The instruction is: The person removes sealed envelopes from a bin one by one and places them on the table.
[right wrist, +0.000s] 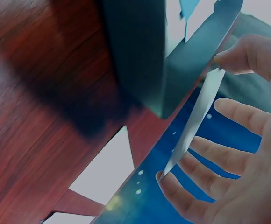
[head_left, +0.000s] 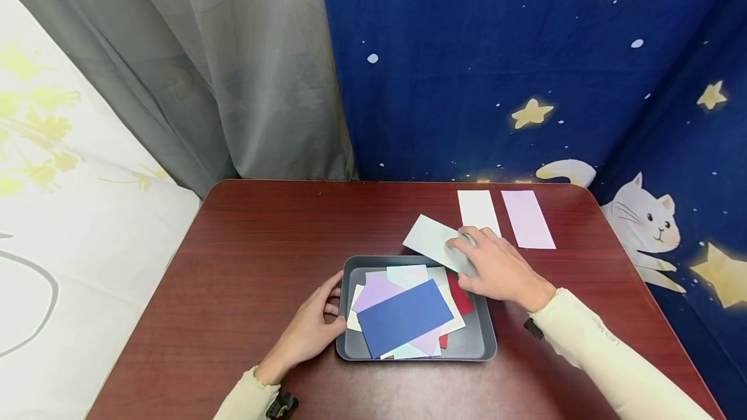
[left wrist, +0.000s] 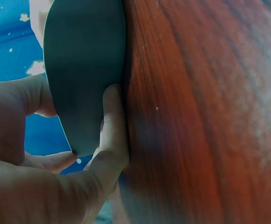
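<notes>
A dark grey tray (head_left: 481,336) holds a loose pile of coloured paper cards, with a blue card (head_left: 405,319) uppermost. My left hand (head_left: 312,326) grips the tray's left side, and in the left wrist view its fingers (left wrist: 112,121) lie along the outer wall. Over the tray's back right corner, my right hand (head_left: 496,264) holds a pale grey-green card (head_left: 434,242) by its edges, between thumb and fingertips. The right wrist view shows this card (right wrist: 196,116) nearly edge-on, tilted beside the tray's corner.
A white card (head_left: 478,209) and a lilac card (head_left: 528,219) lie side by side at the back right of the dark red wooden table (head_left: 262,232). Behind the table hang a grey curtain (head_left: 274,83) and a blue starry curtain (head_left: 443,102).
</notes>
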Demonstrator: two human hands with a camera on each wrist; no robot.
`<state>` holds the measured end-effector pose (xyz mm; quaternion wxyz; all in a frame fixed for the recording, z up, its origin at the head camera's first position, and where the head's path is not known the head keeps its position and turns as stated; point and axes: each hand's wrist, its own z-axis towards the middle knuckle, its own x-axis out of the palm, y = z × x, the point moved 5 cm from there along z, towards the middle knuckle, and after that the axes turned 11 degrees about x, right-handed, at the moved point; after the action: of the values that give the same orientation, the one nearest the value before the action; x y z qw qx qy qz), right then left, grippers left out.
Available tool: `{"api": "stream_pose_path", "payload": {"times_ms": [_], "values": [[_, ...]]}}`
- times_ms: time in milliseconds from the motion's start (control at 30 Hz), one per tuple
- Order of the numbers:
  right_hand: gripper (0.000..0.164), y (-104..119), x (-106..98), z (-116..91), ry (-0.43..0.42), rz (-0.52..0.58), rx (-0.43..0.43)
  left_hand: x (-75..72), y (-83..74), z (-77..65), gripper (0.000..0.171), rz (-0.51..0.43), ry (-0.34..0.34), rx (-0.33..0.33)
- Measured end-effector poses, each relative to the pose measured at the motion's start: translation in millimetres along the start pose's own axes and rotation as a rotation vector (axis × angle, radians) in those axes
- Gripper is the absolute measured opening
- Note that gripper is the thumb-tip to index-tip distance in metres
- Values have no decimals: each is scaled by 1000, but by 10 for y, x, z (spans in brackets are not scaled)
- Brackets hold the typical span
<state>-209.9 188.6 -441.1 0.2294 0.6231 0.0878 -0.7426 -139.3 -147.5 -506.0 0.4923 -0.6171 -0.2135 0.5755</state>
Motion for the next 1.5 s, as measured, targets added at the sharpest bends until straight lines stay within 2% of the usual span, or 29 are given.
{"api": "stream_pose_path", "payload": {"times_ms": [433, 867, 1233, 1500], "values": [[54, -385, 16, 32, -19, 30, 109, -4, -7, -1, 83, 10, 1, 0], [53, -867, 86, 37, 34, 24, 286, -9, 1, 2, 84, 18, -1, -3], [53, -1317, 102, -39, 114, 34, 468, -18, -13, -2, 84, 21, -2, -3], [55, -1632, 134, -134, 89, 45, 557, -9, -11, -1, 84, 16, 3, -4]]}}
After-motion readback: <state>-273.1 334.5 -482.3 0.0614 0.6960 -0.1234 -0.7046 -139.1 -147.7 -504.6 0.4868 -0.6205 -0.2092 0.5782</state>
